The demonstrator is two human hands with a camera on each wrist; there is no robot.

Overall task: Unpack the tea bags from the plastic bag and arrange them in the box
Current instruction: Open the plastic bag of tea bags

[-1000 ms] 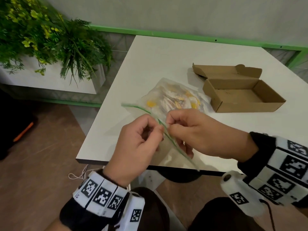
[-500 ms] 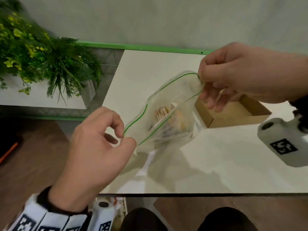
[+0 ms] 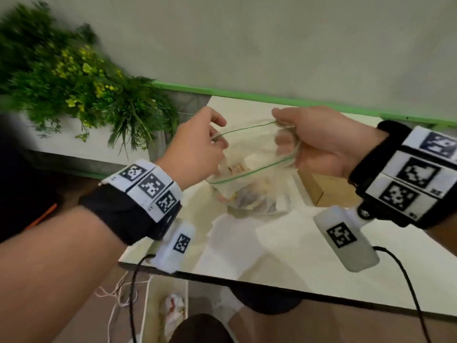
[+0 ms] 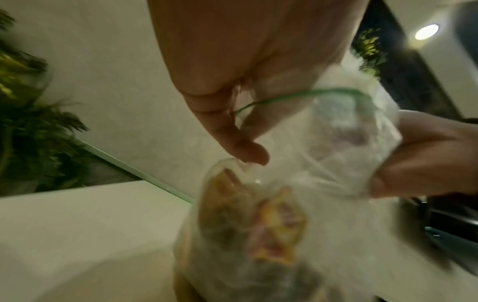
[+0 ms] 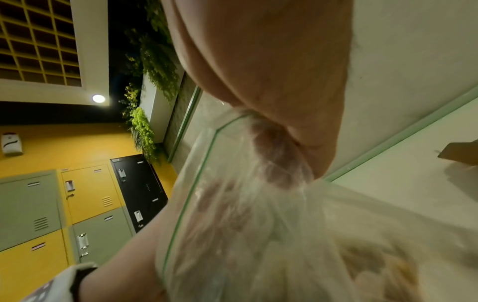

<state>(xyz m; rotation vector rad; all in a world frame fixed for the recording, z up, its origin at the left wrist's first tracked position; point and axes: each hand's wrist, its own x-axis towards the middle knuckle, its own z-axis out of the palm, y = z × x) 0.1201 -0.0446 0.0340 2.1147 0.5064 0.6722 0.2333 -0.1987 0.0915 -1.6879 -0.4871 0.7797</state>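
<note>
A clear plastic bag (image 3: 257, 154) with a green zip line hangs above the white table (image 3: 309, 256), its mouth pulled wide open. My left hand (image 3: 197, 149) pinches the left side of the rim, and my right hand (image 3: 319, 142) grips the right side. Tea bags (image 3: 249, 196) with yellow and pink tags lie bunched at the bottom of the bag (image 4: 274, 230). The brown cardboard box (image 3: 321, 186) sits on the table behind the bag, mostly hidden by my right hand. The right wrist view shows the bag (image 5: 258, 235) gathered in my fingers (image 5: 282, 169).
A white planter with green and yellow foliage (image 3: 81, 90) stands left of the table. A green ledge (image 3: 247, 94) runs along the grey wall behind. The table's front edge (image 3: 272, 285) is close to my body, with white cords (image 3: 116, 300) hanging below.
Both hands have risen and drawn level, spreading the bag's mouth wider. A second ago the bag lay on the table with its zip being pulled apart. The view has tilted.
</note>
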